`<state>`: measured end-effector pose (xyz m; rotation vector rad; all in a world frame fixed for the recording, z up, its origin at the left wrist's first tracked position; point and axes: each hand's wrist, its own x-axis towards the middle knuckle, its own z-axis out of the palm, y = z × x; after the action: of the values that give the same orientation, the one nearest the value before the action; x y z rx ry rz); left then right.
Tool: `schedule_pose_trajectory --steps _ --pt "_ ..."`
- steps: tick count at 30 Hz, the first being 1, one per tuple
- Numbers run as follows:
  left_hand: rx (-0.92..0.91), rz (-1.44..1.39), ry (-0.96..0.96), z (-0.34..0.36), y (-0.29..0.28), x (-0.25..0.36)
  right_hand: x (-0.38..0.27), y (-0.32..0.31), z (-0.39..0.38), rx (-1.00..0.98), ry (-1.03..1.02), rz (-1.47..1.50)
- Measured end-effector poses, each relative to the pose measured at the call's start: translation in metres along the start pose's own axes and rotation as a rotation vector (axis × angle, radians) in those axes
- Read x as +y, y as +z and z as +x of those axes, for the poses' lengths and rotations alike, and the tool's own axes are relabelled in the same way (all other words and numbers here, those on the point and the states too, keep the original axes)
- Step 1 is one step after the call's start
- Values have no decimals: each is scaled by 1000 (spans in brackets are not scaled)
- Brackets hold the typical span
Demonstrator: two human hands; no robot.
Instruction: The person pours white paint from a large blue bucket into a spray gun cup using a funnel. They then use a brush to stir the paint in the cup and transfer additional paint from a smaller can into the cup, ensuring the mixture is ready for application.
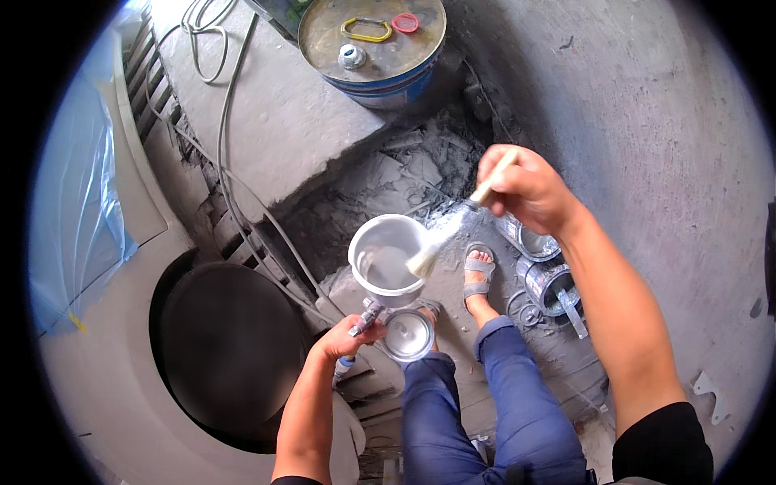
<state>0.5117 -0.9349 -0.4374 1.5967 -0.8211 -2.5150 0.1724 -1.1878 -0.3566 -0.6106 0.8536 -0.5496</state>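
Observation:
My right hand [529,190] is closed round the wooden handle of a paintbrush [435,249]. The brush slants down to the left, its pale bristles at the right rim of a white plastic cup [362,279]; I cannot tell whether they touch it. My left hand [356,335] is closed on what looks like a spray gun [368,317], its metal end pointing out to the left, just below the cup. The cup appears to be mounted on it. Beside my left fingers is a round, silvery lid or open tin [408,335]; how it is held is hidden.
Open paint cans [558,291] lie right of my foot. A blue drum [396,85] at the back bears a yellow carabiner [366,31], a red ring [405,23] and a cap. A dark round opening [230,347] is at left, near a hose [222,145] and blue plastic sheeting [81,194].

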Motion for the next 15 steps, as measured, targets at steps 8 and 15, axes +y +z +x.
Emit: schedule_pose_trajectory --steps 8,15 --pt "-140 -111 -152 -4 10 27 9 -35 1 259 -104 48" --pt "-183 -123 -252 -4 7 19 16 -12 -4 124 -39 83"
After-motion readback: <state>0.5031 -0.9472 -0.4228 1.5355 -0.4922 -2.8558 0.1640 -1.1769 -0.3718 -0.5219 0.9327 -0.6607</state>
